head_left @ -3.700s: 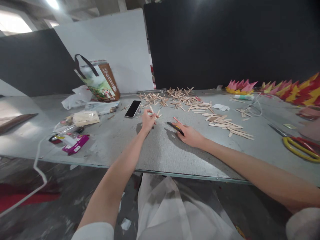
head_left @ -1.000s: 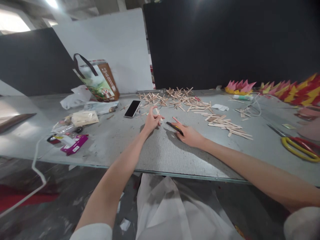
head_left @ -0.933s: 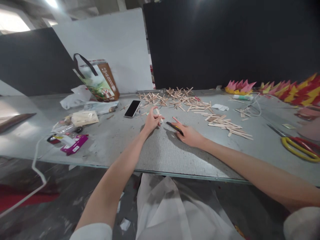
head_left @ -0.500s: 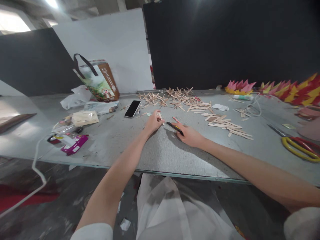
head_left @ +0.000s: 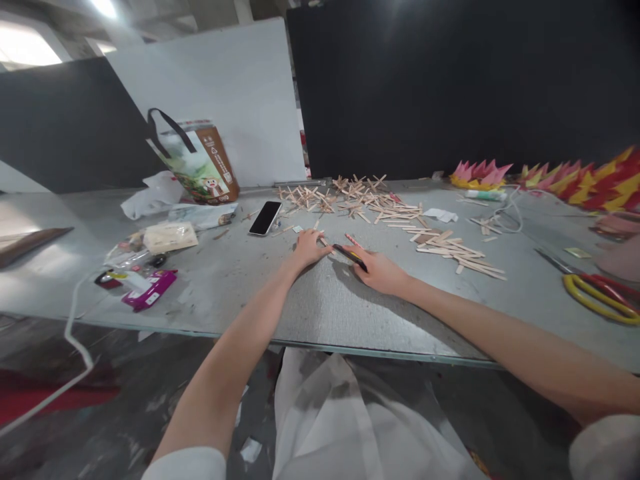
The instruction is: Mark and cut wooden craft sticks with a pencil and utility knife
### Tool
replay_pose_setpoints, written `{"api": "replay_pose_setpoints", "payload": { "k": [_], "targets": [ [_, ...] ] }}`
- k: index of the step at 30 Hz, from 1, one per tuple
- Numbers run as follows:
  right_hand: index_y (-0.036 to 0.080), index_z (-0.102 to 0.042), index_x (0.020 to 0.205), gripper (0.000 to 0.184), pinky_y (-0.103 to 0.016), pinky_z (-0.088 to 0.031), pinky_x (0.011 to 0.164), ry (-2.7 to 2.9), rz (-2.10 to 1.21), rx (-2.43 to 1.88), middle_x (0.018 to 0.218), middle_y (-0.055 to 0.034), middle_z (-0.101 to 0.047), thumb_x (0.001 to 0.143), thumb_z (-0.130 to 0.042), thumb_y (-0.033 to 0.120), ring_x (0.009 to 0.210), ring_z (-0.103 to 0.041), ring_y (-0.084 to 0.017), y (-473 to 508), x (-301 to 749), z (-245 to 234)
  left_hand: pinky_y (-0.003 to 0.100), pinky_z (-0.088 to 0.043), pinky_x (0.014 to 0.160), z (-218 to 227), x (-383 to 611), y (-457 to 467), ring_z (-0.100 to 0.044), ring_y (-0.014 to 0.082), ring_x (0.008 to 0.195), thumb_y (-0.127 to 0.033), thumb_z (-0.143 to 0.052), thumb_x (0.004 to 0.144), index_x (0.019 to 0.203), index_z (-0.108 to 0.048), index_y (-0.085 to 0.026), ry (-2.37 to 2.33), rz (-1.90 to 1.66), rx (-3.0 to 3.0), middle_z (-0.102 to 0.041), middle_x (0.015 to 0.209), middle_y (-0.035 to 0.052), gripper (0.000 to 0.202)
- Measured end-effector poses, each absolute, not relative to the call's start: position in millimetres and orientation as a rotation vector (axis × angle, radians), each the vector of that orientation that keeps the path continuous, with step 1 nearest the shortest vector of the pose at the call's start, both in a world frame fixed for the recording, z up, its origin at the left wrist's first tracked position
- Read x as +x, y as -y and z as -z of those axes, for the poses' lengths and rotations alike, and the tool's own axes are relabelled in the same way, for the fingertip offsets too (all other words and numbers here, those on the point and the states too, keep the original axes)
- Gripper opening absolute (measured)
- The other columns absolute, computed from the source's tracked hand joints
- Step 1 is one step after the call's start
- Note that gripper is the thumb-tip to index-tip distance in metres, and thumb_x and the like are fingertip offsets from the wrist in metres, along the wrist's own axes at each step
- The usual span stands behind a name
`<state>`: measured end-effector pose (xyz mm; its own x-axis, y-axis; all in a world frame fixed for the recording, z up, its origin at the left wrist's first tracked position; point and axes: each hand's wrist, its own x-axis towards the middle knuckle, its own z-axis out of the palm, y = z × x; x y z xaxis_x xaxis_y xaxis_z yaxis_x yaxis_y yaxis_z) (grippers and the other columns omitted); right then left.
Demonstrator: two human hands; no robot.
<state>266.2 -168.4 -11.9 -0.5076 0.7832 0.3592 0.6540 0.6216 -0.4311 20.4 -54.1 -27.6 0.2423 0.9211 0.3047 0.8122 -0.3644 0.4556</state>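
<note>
My left hand [head_left: 306, 247] rests low on the grey table [head_left: 310, 300], fingers closed on a short wooden stick [head_left: 323, 240] pressed against the surface. My right hand [head_left: 381, 270] lies just to its right, gripping a black and yellow utility knife [head_left: 350, 255] whose tip points toward the stick. A red-striped stick [head_left: 353, 240] lies right behind the knife. Heaps of crossed wooden sticks [head_left: 350, 193] spread behind both hands, and flat loose sticks [head_left: 457, 252] lie to the right.
A phone [head_left: 266, 217] lies left of my left hand. A paper bag [head_left: 203, 163], plastic packets [head_left: 170, 235] and a magenta object [head_left: 150, 287] sit at left. Yellow-handled scissors [head_left: 597, 293] and folded paper crowns [head_left: 575, 177] are at right. Boards stand behind the table.
My left hand has come down from a raised position and moved toward me, setting the stick on the table beside the knife. My right hand has stayed put.
</note>
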Motion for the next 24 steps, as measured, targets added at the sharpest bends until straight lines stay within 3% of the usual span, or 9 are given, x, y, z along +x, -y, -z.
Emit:
{"api": "replay_pose_setpoints", "payload": {
  "k": [9, 14, 19, 24],
  "targets": [
    [0.018, -0.050, 0.156, 0.056, -0.032, -0.053, 0.074, 2.323, -0.301, -1.124, 0.116, -0.0159, -0.079, 0.099, -0.050, 0.018, 0.081, -0.074, -0.025, 168.2, 265.7, 11.9, 0.051, -0.040, 0.116, 28.6, 18.5, 57.4, -0.056, 0.0399, 0.131, -0.046, -0.084, 0.081, 0.111, -0.079, -0.018, -1.620, -0.793, 2.327, -0.070, 0.132, 0.0174, 0.041],
    [0.017, -0.051, 0.155, 0.055, -0.033, -0.053, 0.075, 2.327, -0.298, -1.147, 0.118, -0.0174, -0.079, 0.100, -0.050, 0.020, 0.080, -0.074, -0.025, 168.2, 266.1, 12.5, 0.049, -0.038, 0.119, 26.1, 16.2, 52.9, -0.063, 0.0321, 0.124, -0.030, -0.065, 0.096, 0.111, -0.080, -0.019, -1.593, -0.827, 2.339, -0.074, 0.124, 0.0156, 0.024],
    [0.019, -0.052, 0.154, 0.055, -0.033, -0.053, 0.075, 2.335, -0.278, -1.126, 0.127, -0.0180, -0.077, 0.099, -0.051, 0.019, 0.079, -0.075, -0.024, 166.7, 267.4, 15.3, 0.050, -0.037, 0.120, 25.5, 9.0, 47.2, -0.066, 0.0318, 0.122, -0.015, -0.060, 0.094, 0.108, -0.082, -0.019, -1.635, -0.892, 2.315, -0.077, 0.117, 0.0150, 0.026],
    [0.019, -0.051, 0.155, 0.055, -0.031, -0.051, 0.070, 2.330, -0.278, -1.130, 0.126, -0.0181, -0.076, 0.100, -0.050, 0.019, 0.070, -0.071, -0.021, 165.7, 267.9, 17.0, 0.051, -0.039, 0.119, 29.1, 4.7, 44.4, -0.067, 0.0329, 0.119, -0.016, -0.064, 0.092, 0.108, -0.084, -0.020, -1.681, -0.885, 2.298, -0.077, 0.117, 0.0147, 0.026]
  ]
}}
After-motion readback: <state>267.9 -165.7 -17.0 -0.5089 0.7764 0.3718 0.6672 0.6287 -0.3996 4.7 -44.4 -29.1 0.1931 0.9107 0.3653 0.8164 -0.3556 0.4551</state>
